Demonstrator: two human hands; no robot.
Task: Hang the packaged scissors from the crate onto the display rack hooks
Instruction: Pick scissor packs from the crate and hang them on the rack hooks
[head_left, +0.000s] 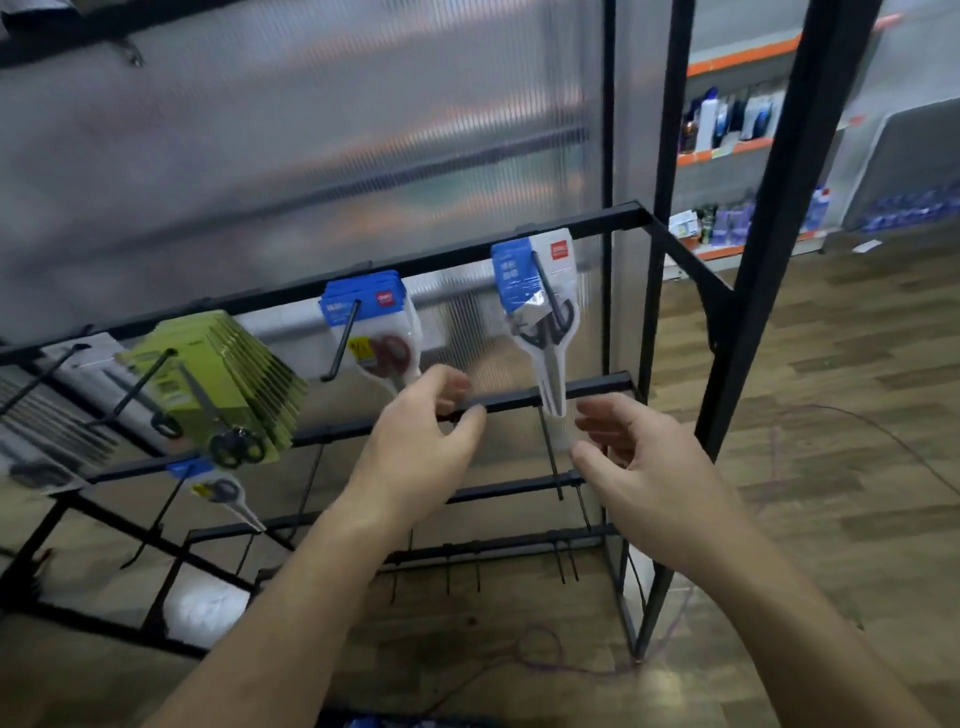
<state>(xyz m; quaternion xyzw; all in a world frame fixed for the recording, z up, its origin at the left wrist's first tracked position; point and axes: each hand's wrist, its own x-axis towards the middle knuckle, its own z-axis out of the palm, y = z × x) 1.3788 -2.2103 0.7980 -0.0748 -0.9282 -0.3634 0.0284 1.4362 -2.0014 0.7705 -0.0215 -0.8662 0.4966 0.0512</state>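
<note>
Head-camera view, looking down at a black metal display rack (582, 387) that stands before a ribbed translucent panel. Both bare hands are raised in front of the second rail. The left hand (415, 436) has its fingers loosely curled close to that rail, and motion blur hides whether they touch it. The right hand (641, 467) is half open and relaxed. Neither hand holds a packet.

A pack of black-handled scissors (537, 312) hangs on the top rail's right hook, just above the right hand. A stack of red-handled scissor packs (376, 332) hangs beside it, and a stack of green packs (228, 371) hangs further left. Several lower hooks (553, 467) are bare.

The crate is not clearly in view. The person seems to be between packets. The next move likely calls for reaching down for another pack, then threading its hang hole over a free hook.
</note>
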